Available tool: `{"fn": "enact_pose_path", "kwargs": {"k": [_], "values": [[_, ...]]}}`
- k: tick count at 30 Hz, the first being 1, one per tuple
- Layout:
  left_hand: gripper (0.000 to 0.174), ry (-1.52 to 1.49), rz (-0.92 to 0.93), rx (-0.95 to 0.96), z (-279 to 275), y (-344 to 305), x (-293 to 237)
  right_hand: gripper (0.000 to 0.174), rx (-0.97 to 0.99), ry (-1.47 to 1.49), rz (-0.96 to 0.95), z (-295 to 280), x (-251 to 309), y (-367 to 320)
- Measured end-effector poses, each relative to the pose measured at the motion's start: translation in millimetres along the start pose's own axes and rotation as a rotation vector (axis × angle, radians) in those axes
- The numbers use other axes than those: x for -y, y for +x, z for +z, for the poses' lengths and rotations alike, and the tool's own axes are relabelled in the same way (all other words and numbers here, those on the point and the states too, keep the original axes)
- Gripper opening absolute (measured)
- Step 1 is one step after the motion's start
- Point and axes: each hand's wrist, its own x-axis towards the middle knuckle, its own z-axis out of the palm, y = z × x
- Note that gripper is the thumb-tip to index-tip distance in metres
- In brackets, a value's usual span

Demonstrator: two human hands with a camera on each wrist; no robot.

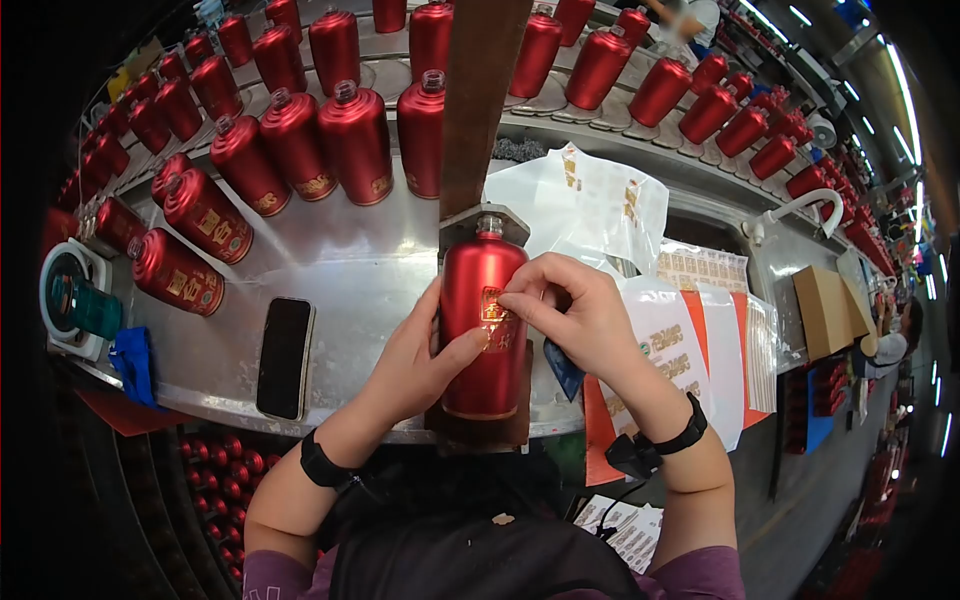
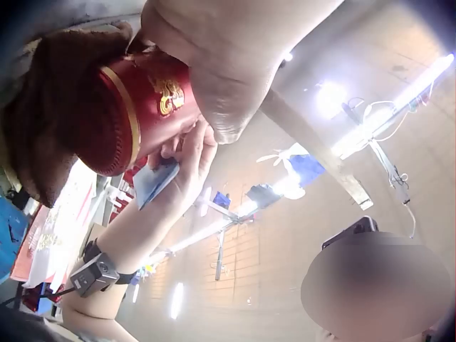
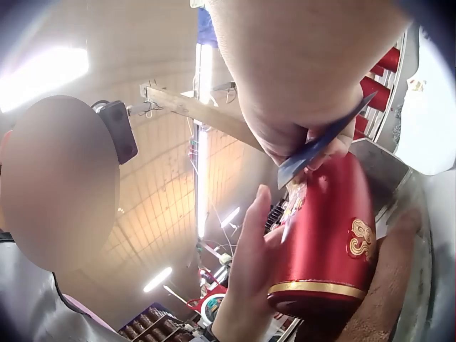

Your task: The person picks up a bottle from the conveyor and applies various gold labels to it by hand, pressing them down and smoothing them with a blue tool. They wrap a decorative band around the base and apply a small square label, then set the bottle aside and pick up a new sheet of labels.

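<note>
A red bottle (image 1: 484,375) with a clear neck lies on a brown cloth rest (image 1: 512,432) against the post, gold characters on its face. My left hand (image 1: 408,362) holds its left side, thumb across the front by the lettering. At the upper gold characters, my right hand (image 1: 572,305) presses thumb and fingertips on the surface. A blue flat blade-like piece (image 3: 324,142) juts from the right hand's curled fingers in the right wrist view; it shows in the left wrist view as a pale blue piece (image 2: 155,182) below the bottle (image 2: 146,114).
A phone (image 1: 286,358) lies left on the metal table (image 1: 345,270). Red bottles (image 1: 355,140) stand behind it and along the conveyor. Sticker sheets (image 1: 675,345) and clear film (image 1: 590,215) lie right, near a white tap (image 1: 800,205). A wooden post (image 1: 482,100) rises behind the bottle.
</note>
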Motion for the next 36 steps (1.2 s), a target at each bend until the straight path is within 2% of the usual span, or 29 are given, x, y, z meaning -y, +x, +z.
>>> {"fn": "enact_pose_path", "kwargs": {"k": [2, 5, 8, 9, 11, 12, 13, 15, 17, 19, 20, 22, 23, 26, 27, 28, 29, 31, 34, 36], "values": [[0.090, 0.228, 0.044, -0.135, 4.8, 3.6, 2.4, 0.011, -0.006, 0.020, 0.007, 1.1, -1.4, -3.1], [0.089, 0.381, 0.103, -0.193, 12.8, 7.8, 1.4, 0.012, -0.016, 0.037, -0.009, 1.2, -5.0, -0.5], [0.091, 0.505, 0.081, -0.212, 7.1, 5.5, 2.2, 0.012, 0.006, 0.057, -0.035, 7.2, -2.9, 1.7], [0.093, 0.440, 0.041, -0.154, 2.9, 4.6, 0.2, 0.012, 0.007, 0.038, -0.055, -7.8, -1.8, 0.8], [0.095, 0.360, 0.120, -0.085, -3.2, 8.8, 6.9, 0.013, -0.033, -0.022, -0.068, -35.8, -6.1, 9.4], [0.095, 0.353, 0.133, -0.064, -5.0, 7.9, 8.0, 0.013, -0.058, 0.009, 0.080, -55.7, -17.0, 14.5], [0.095, 0.323, 0.099, -0.041, -7.4, 6.8, 7.1, 0.014, -0.083, 0.045, 0.225, -77.4, -31.3, 20.9], [0.096, 0.291, 0.079, -0.012, -11.2, 7.1, 7.8, 0.015, -0.162, 0.031, 0.175, -135.9, -100.7, 36.7], [0.094, 0.243, 0.061, 0.019, -33.9, 6.6, 13.0, 0.013, -0.258, 0.034, 0.362, -183.3, -170.4, 52.2], [0.094, 0.221, 0.066, 0.036, -36.5, 7.3, 14.1, 0.019, -0.343, -0.135, 0.513, -232.2, -236.6, 49.4], [0.093, 0.203, 0.066, 0.039, -37.3, 7.6, 15.5, 0.019, -0.344, -0.144, 0.506, -243.7, -262.1, 50.3], [0.093, 0.192, 0.076, 0.035, -40.0, 6.7, 20.5, 0.020, -0.470, -0.449, 0.674, -257.3, -292.8, 55.1], [0.093, 0.183, 0.086, 0.031, -50.6, 4.7, 25.8, 0.017, -0.524, -0.446, 0.679, -238.9, -286.1, 59.3], [0.094, 0.125, 0.066, 0.019, -50.1, 3.9, 23.5, 0.015, -0.496, -0.709, 0.797, -235.8, -312.7, 69.8], [0.095, 0.145, 0.059, 0.019, -50.8, 3.4, 22.5, 0.015, -0.488, -0.713, 0.790, -233.2, -320.9, 72.5], [0.096, 0.167, 0.052, 0.020, -51.5, 3.1, 21.5, 0.014, -0.466, -0.838, 0.779, -230.4, -328.7, 74.1], [0.096, 0.164, 0.055, 0.011, -51.5, 3.8, 19.7, 0.014, -0.443, -0.963, 0.764, -225.3, -325.8, 77.4], [0.098, 0.184, 0.044, 0.018, -54.1, 3.2, 17.5, 0.013, -0.421, -0.995, 0.759, -217.2, -304.9, 82.1], [0.099, 0.284, 0.047, -0.022, -55.9, 3.4, 22.5, 0.016, -0.453, -1.012, 0.544, -214.6, -262.6, 84.8], [0.089, 0.274, 0.061, -0.025, -54.2, 3.7, 18.8, 0.017, -0.464, -0.943, 0.331, -196.3, -204.7, 80.5]]}}
